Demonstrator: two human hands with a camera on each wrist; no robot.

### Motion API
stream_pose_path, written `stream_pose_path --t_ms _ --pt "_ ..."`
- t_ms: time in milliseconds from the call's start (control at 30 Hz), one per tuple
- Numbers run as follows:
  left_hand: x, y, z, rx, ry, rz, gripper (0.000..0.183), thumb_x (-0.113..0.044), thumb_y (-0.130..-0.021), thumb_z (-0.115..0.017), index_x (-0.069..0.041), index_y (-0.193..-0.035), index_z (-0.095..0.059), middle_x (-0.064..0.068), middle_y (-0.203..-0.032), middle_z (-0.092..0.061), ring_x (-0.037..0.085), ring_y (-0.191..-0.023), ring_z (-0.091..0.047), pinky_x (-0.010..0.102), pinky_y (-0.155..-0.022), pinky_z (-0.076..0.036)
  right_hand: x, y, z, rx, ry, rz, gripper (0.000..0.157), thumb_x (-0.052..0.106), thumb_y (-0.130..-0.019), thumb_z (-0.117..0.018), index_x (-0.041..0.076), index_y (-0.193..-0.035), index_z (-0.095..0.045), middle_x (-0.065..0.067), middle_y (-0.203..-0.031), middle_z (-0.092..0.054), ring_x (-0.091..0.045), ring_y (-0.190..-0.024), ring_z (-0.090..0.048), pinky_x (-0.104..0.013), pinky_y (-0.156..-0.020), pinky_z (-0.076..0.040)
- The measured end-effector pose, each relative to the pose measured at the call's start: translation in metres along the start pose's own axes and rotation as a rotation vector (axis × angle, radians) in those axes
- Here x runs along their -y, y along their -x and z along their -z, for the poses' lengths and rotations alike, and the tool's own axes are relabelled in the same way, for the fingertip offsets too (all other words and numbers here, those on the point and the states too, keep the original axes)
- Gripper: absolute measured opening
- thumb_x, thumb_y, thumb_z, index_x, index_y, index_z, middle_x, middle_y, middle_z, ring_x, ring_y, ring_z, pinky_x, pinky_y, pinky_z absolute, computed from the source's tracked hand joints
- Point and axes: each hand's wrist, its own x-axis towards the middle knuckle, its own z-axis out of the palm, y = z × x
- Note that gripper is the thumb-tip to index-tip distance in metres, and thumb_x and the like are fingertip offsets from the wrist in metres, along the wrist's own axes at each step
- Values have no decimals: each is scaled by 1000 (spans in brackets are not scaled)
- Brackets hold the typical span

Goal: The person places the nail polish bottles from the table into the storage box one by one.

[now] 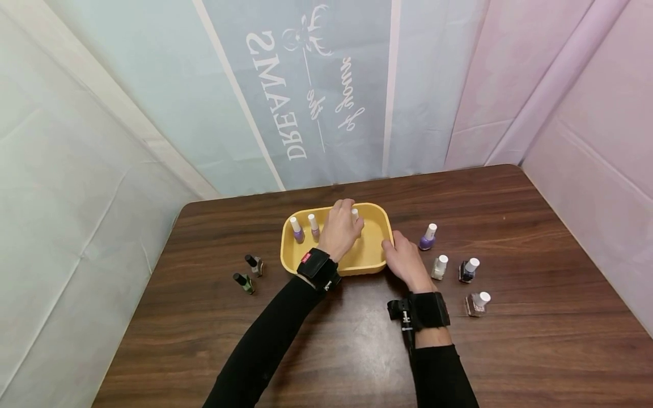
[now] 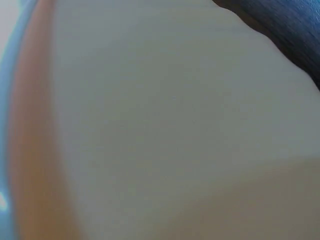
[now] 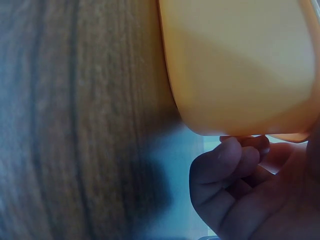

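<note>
While yellow tray [image 1: 372,241] is held at right end by right grip [image 1: 405,260], thumb over rim and fingers curled outside, white-capped bottle [image 1: 355,213] is pinched by left grip [image 1: 339,228]. Bottle is seen right of left grip's knuckles, within tray outline; left grip is nearer. Long axis appears upright, lower part hidden. Farther left in tray, purple bottle [image 1: 298,233] and pink bottle [image 1: 315,230] are stood. On desk [image 1: 530,243], more bottles [image 1: 427,242] are spread.
</note>
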Motion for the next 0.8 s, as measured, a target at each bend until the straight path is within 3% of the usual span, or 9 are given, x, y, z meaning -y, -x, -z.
stream_pose_path --t_ms 433,700,800 --pt "3 9 18 -50 48 5 39 -20 -89 -58 1 -122 -57 16 -118 -59 24 -100 -59 33 -80 -52 1 1 -2 -4 5 -7 39 30 -97 -33 2 -119 -49 -16 -100 -55 -29 -94 -50 -46 -83 -41" --pt "8 17 30 -64 50 8 41 -24 -88 -60 0 -122 -57 15 -117 -59 16 -81 -59 27 -68 -52 2 1 -2 -18 29 5 35 28 -97 -34 1 -112 -49 -18 -98 -55 -31 -92 -50 -47 -82 -41" --pt "11 21 35 -81 58 2 41 -23 -86 -61 0 -120 -58 14 -116 -60 18 -92 -59 29 -76 -51 2 1 -1 -15 27 4 36 28 -97 -33 1 -114 -49 -18 -100 -55 -32 -93 -50 -48 -83 -41"
